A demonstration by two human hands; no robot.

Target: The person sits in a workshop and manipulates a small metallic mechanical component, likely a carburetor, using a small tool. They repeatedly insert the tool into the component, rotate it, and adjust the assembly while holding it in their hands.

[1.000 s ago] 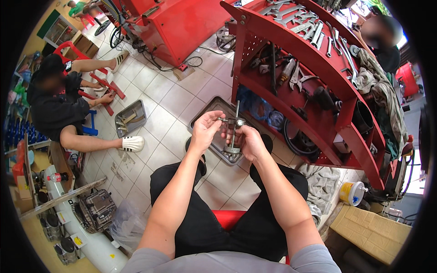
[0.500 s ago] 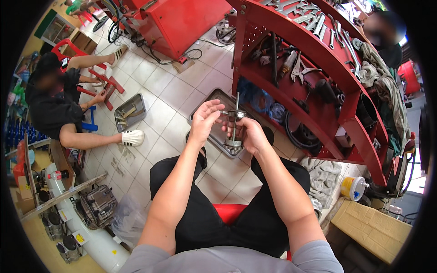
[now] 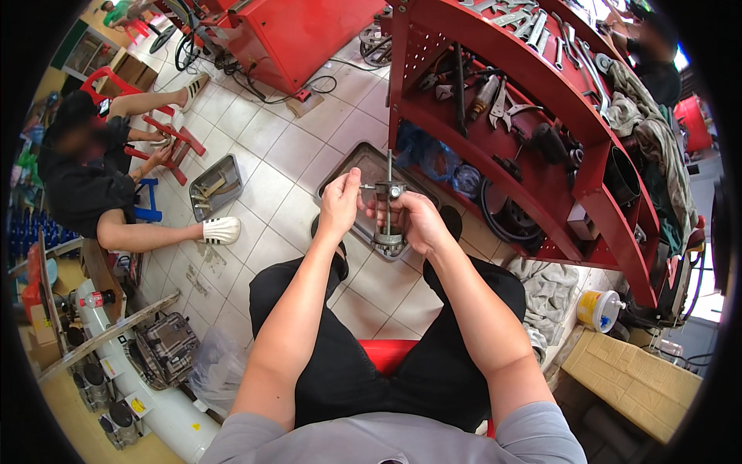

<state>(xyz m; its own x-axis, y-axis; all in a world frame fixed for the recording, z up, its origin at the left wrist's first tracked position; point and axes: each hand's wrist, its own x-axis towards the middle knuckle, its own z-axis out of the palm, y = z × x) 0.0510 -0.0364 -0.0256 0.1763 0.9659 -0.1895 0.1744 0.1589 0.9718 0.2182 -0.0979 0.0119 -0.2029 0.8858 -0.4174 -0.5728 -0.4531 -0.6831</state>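
My right hand [image 3: 413, 220] grips a metal assembly [image 3: 390, 220] with a long upright rod, a top fitting and a cylindrical base, held over a shallow grey tray [image 3: 332, 174] on the floor. My left hand [image 3: 340, 201] is closed at the end of a short side bar [image 3: 371, 188] sticking out leftward from the top fitting; its fingertips are partly hidden.
A red tool trolley [image 3: 556, 201] with spanners stands at right. A seated person [image 3: 85, 162] works at left beside another tray [image 3: 224, 174]; another person [image 3: 653, 58] is behind the trolley. A red machine [image 3: 286, 42], white bucket [image 3: 599, 309] and cardboard [image 3: 626, 387] lie around.
My left hand's raised fingers have curled closed at the side bar. My right hand still holds the assembly, which has shifted slightly left.
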